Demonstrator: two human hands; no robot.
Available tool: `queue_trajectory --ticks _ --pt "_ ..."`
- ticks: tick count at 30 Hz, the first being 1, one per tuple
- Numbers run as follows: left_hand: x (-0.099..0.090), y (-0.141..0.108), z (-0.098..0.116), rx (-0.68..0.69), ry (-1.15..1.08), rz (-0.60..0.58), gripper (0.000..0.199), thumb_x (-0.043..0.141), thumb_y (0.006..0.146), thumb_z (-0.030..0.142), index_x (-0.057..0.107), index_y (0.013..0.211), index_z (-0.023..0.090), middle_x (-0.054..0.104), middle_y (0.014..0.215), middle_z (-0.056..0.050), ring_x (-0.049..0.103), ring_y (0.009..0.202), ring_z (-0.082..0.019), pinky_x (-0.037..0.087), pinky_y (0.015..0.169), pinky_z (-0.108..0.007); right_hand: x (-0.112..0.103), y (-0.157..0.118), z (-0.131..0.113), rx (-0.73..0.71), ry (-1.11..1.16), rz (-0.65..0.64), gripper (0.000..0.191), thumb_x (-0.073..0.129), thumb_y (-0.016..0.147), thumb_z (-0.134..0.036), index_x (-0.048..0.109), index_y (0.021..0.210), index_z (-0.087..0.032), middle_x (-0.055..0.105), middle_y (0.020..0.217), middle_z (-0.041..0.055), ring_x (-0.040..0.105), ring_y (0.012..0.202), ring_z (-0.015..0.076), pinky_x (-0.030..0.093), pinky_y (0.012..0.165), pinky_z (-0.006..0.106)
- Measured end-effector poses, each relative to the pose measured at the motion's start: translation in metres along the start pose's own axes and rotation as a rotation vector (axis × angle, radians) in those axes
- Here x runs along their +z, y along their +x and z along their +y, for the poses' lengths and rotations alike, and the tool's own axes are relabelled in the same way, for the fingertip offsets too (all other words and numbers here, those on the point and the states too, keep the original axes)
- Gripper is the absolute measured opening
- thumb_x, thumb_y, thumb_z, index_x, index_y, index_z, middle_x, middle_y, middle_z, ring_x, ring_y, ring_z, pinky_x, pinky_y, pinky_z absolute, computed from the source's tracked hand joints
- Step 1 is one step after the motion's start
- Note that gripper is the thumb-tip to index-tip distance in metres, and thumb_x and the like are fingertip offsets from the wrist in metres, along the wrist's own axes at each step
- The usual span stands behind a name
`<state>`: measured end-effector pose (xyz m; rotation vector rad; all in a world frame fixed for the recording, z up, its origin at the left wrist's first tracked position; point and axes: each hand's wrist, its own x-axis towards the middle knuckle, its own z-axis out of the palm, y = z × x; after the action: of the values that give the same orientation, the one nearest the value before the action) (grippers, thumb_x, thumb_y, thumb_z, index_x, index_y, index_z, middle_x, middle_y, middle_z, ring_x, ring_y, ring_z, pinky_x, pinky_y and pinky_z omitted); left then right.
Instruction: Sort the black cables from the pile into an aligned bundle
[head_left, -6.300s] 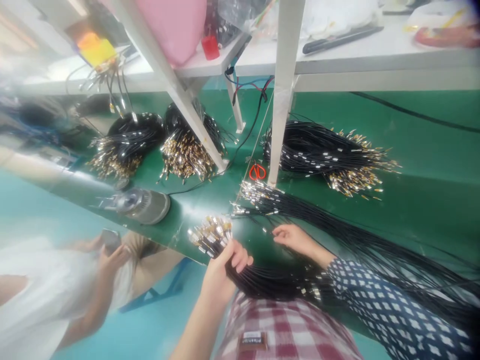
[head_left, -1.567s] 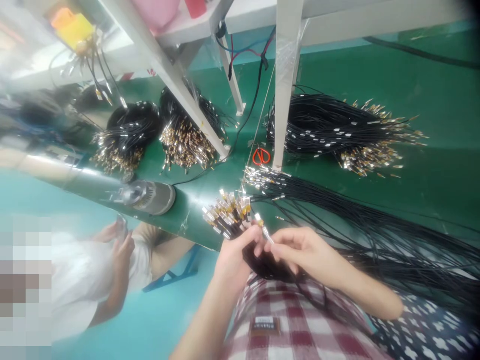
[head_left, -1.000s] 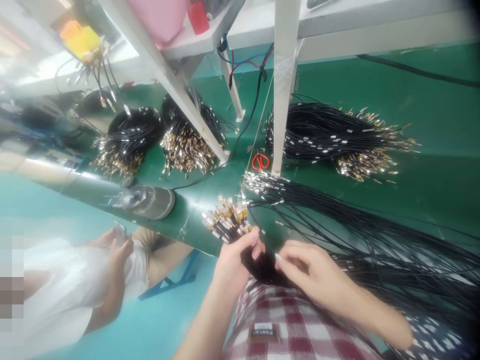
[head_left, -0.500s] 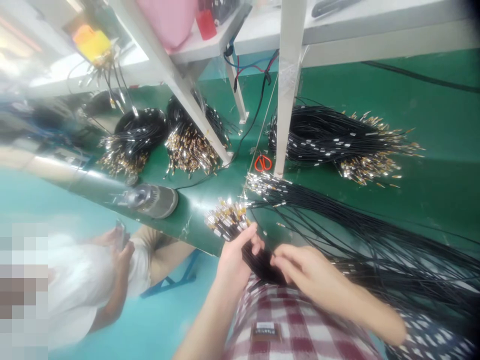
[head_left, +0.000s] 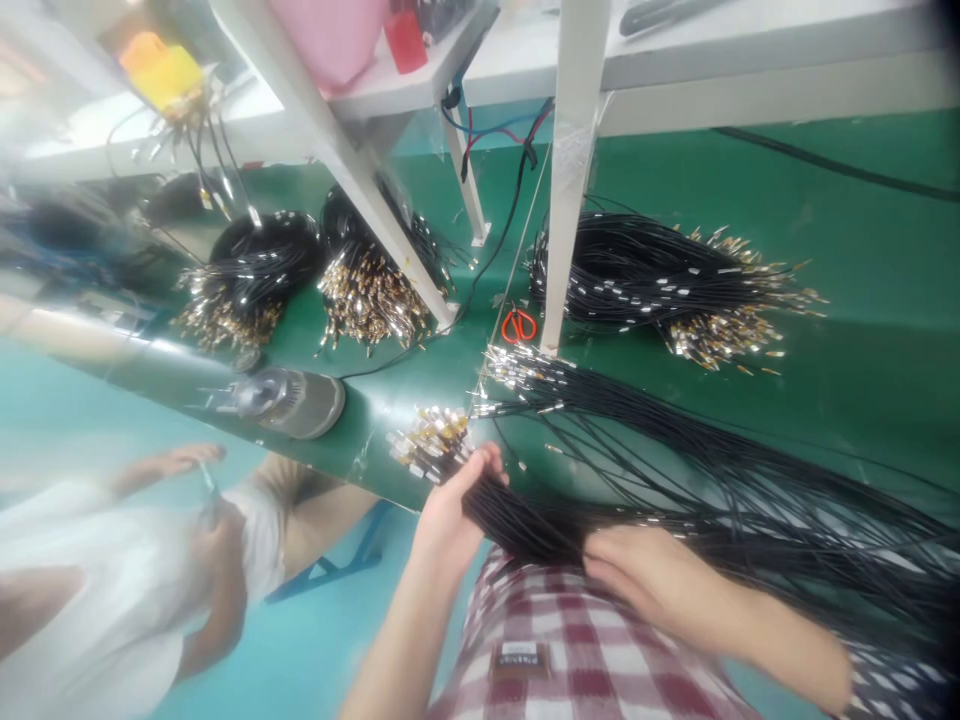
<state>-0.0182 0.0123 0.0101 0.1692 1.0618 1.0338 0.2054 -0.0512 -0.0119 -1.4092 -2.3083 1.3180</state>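
My left hand [head_left: 454,515] is wrapped around a thick bundle of black cables [head_left: 517,515], just behind its end. Silver and gold-coloured connectors [head_left: 431,440] fan out past the thumb, over the bench's front edge. Farther along the same bundle, close to the checked apron [head_left: 540,610], my right hand [head_left: 649,570] has its fingers closed on the cables. Its fingertips are partly hidden. Behind both hands, a second spread of black cables [head_left: 660,415] runs off to the right, its silver ends [head_left: 525,368] lying near a shelf leg.
Coiled cable bundles lie at the right back [head_left: 637,270] and left back [head_left: 375,290] of the green bench [head_left: 862,370]. Orange-handled scissors [head_left: 518,325] lie by the white shelf leg [head_left: 566,200]. A grey motor-like device [head_left: 292,400] stands front left. A seated person [head_left: 150,560] holds a phone.
My right hand has slid rightward along the bundle, away from my left hand, which keeps its grip. The whole view has shifted slightly. The seated person's one hand has lifted off the phone.
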Motion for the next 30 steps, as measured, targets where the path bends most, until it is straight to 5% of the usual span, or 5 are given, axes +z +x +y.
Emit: queue_trajectory --ticks 7,14,18,25,30 --pt "-0.017 -0.005 -0.007 0.011 -0.064 -0.177 0.019 0.062 0.082 0.027 0.056 0.069 0.014 0.045 0.06 0.003 0.047 0.057 -0.009 0.048 0.076 -0.032 -0.035 -0.032 0.07 0.169 -0.004 -0.03 0.022 0.046 0.09 -0.037 0.065 0.097 -0.028 0.069 0.087 0.002 0.063 0.073 0.0192 0.043 0.063 0.028" --pt "-0.014 -0.008 -0.011 0.069 -0.041 -0.189 0.022 0.059 0.081 0.017 0.048 0.063 0.014 0.033 0.053 0.005 0.032 0.048 -0.006 0.036 0.056 -0.023 0.002 0.113 0.022 0.337 -0.083 0.094 0.03 0.066 0.077 -0.045 0.067 0.089 -0.018 0.067 0.099 0.0093 0.063 0.089 0.0248 0.045 0.077 0.032" --pt "-0.013 -0.008 -0.012 0.087 -0.017 -0.1 0.01 0.066 0.075 0.016 0.058 0.079 0.014 0.034 0.049 0.007 0.032 0.046 -0.006 0.035 0.057 -0.023 0.036 0.157 0.012 0.368 -0.047 0.079 0.019 0.064 0.08 -0.021 0.063 0.095 -0.01 0.061 0.111 0.0198 0.062 0.097 0.0287 0.044 0.081 0.035" --pt "-0.009 -0.005 -0.011 0.088 -0.008 0.02 0.014 0.069 0.072 0.018 0.056 0.071 0.013 0.038 0.047 0.006 0.033 0.044 -0.005 0.035 0.054 -0.022 0.006 0.097 0.038 0.223 0.399 -0.156 0.023 0.045 0.09 -0.025 0.059 0.106 -0.014 0.064 0.068 -0.0001 0.052 0.052 0.0088 0.039 0.05 0.019" --pt "-0.004 -0.003 -0.01 0.086 0.047 0.07 0.02 0.07 0.071 0.02 0.063 0.085 0.009 0.057 0.059 -0.001 0.039 0.046 -0.005 0.039 0.057 -0.024 -0.007 0.039 0.044 0.115 0.737 -0.008 0.042 0.039 0.092 -0.05 0.059 0.085 -0.014 0.047 0.06 -0.0029 0.037 0.05 0.0085 0.029 0.047 0.021"
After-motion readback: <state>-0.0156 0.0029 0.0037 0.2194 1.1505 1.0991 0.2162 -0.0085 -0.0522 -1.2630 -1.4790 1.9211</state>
